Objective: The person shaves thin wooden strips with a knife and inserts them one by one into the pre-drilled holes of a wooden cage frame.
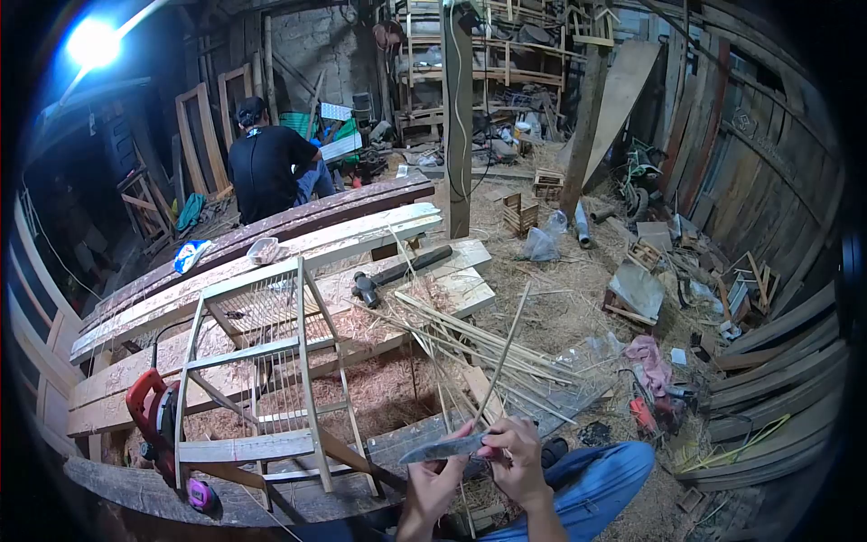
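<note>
One knife (442, 449) lies nearly level across the hands at bottom centre, its right end closed in the right hand (515, 454). The left hand (435, 490) is bent just under the blade; its grip is partly hidden, so I cannot tell what it pinches. A thin wooden strip (507, 349) slants up from between them. Loose strips (479, 336) spread beyond, near a hammer (366, 289) on the bench (153, 379). A slatted frame (305, 361) stands lower left; a person (264, 172) sits upper left.
</note>
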`<state>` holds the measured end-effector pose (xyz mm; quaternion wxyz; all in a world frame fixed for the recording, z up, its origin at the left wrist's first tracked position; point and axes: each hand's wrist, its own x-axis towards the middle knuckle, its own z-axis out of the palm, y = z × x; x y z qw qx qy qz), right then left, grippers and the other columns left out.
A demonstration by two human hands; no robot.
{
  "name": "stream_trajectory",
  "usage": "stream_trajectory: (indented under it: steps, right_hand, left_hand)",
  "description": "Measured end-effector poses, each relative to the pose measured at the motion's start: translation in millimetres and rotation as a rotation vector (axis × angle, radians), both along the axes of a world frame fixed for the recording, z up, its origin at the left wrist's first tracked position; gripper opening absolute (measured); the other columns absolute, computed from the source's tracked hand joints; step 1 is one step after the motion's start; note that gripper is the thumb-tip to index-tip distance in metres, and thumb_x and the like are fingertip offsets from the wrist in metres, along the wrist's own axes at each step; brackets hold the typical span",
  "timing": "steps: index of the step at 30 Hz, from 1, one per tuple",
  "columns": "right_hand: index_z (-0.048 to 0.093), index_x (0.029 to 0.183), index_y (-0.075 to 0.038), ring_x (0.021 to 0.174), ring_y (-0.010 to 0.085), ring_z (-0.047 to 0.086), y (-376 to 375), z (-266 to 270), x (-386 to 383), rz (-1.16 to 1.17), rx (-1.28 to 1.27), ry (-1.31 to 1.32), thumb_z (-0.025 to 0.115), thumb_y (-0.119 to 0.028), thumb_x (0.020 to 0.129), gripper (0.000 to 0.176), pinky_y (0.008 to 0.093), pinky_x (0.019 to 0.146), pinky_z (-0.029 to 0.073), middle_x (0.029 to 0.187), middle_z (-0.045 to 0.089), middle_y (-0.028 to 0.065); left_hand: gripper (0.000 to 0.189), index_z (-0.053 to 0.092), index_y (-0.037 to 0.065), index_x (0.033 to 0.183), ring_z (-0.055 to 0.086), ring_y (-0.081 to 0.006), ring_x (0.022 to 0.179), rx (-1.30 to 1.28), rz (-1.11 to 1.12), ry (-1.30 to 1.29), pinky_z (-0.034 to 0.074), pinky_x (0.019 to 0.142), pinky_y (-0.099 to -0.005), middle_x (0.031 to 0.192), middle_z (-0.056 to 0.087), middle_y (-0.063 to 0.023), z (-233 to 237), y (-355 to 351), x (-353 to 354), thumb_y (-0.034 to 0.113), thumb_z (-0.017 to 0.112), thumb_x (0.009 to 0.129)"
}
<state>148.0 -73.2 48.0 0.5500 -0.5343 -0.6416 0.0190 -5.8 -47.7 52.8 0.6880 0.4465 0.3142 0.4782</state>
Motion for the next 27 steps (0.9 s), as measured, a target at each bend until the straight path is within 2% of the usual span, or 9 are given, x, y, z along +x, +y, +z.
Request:
stream_trajectory:
  steps: [3,5,8,10,14,19,22,25,27]
  right_hand:
    - [0.059,0.099,-0.016,0.078,0.0272,0.062,-2,10,6,0.05,-0.003,-0.093,0.079,0.001,0.073,0.037,0.0413,0.075,0.04,0.085,0.067,0.0044]
    - [0.059,0.098,-0.018,0.074,0.0256,0.062,-2,15,10,-0.066,0.014,-0.199,0.078,0.0,0.074,0.036,0.04,0.073,0.038,0.08,0.065,0.0018]
    - [0.062,0.093,-0.013,0.08,0.0287,0.061,3,-3,37,-0.313,0.159,-0.223,0.072,-0.006,0.083,0.015,0.0435,0.076,0.043,0.083,0.064,0.0062]
    - [0.062,0.091,-0.008,0.083,0.0311,0.061,4,2,74,-0.62,-0.028,0.304,0.069,-0.009,0.09,0.008,0.0442,0.078,0.045,0.086,0.064,0.0097]
    - [0.058,0.092,-0.005,0.085,0.0315,0.059,-5,25,71,-0.584,0.063,-0.107,0.069,-0.017,0.096,0.016,0.0424,0.079,0.046,0.092,0.064,0.011]
    - [0.058,0.099,-0.003,0.083,0.0295,0.057,-17,2,48,-0.609,-0.128,0.132,0.066,-0.025,0.101,0.023,0.0404,0.077,0.047,0.093,0.062,0.0122]
    - [0.059,0.108,0.0,0.091,0.0314,0.06,-19,0,40,-0.58,-0.285,0.386,0.06,-0.015,0.102,0.016,0.0417,0.083,0.049,0.103,0.061,0.0164]
    - [0.06,0.112,-0.001,0.089,0.0296,0.062,-18,0,34,-0.52,-0.287,0.117,0.062,-0.01,0.099,0.016,0.0391,0.084,0.05,0.097,0.063,0.0143]
    - [0.062,0.112,-0.001,0.093,0.0346,0.063,-16,-7,36,-0.479,-0.405,0.128,0.066,-0.002,0.091,0.021,0.0404,0.088,0.049,0.1,0.064,0.017]
  left_hand:
    - [0.037,0.062,-0.004,0.137,0.06,-0.0039,0.086,-0.073,-0.058,0.012,0.048,0.076,-0.0194,0.107,0.071,-0.0038,-4,-1,-7,0.005,0.063,0.101]
    - [0.037,0.062,-0.003,0.137,0.052,-0.0007,0.073,-0.016,-0.003,0.018,0.041,0.061,-0.0186,0.093,0.066,0.0021,5,-1,-2,0.008,0.064,0.101]
    - [0.036,0.064,-0.002,0.134,0.047,-0.0012,0.067,-0.184,-0.133,-0.033,0.034,0.057,-0.0185,0.08,0.059,0.0058,18,0,-9,0.015,0.064,0.103]
    - [0.036,0.065,-0.002,0.134,0.047,-0.0013,0.067,-0.155,-0.19,-0.043,0.034,0.057,-0.0185,0.08,0.059,0.0056,15,-13,-16,0.016,0.064,0.103]
    - [0.036,0.065,-0.002,0.131,0.048,-0.0015,0.066,-0.145,-0.214,-0.02,0.034,0.056,-0.0183,0.081,0.06,0.0045,21,-8,-15,0.02,0.064,0.103]
    - [0.032,0.065,-0.001,0.127,0.044,-0.0013,0.061,-0.171,-0.13,-0.022,0.032,0.052,-0.0191,0.082,0.059,0.0034,17,1,-14,0.021,0.064,0.103]
    - [0.024,0.065,0.0,0.121,0.042,-0.0018,0.061,-0.188,-0.082,-0.026,0.03,0.05,-0.0191,0.078,0.055,0.0042,14,5,-21,0.017,0.062,0.104]
    - [0.022,0.065,-0.001,0.12,0.041,-0.0019,0.061,-0.187,-0.09,0.01,0.029,0.05,-0.0191,0.077,0.054,0.0042,12,9,-24,0.014,0.062,0.104]
    - [0.022,0.066,-0.002,0.12,0.041,-0.0018,0.061,-0.198,-0.16,0.068,0.03,0.051,-0.0191,0.078,0.055,0.0036,12,12,-24,0.013,0.062,0.104]
